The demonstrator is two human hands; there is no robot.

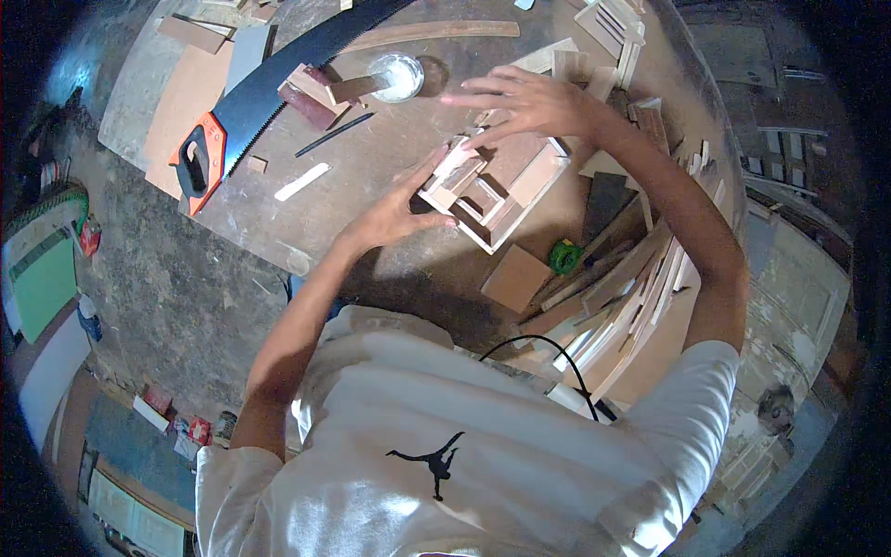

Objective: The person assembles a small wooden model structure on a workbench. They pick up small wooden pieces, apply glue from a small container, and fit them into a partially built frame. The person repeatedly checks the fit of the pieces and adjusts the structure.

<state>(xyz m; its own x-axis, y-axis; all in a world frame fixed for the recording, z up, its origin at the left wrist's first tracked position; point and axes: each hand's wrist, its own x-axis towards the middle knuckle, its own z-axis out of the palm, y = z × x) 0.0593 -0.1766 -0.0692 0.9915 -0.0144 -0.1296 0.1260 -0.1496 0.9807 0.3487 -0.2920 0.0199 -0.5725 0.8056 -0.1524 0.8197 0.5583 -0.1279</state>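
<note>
the small wooden assembly (492, 190), a box-like frame of thin light and brown pieces, lies on the table (371, 223) and serves as the landmark here. the left hand (394, 213) presses against its near-left corner, grip open, thumb and fingers spread along the edge. the right hand (524, 102) hovers over its far side, grip open, fingertips touching the top edge and holding nothing.

risks, as judged:
- the pieces look loosely joined; uneven pressure from either hand may shift or separate them.
- the round glass container (397, 76) stands just beyond the assembly; a sweep of the right hand may tip it.
- the handsaw (269, 93) lies well to the far left of the assembly, teeth exposed; a blind reach that way risks a cut.
- the stacked wood strips (622, 297) right of the assembly may slide if nudged.
</note>
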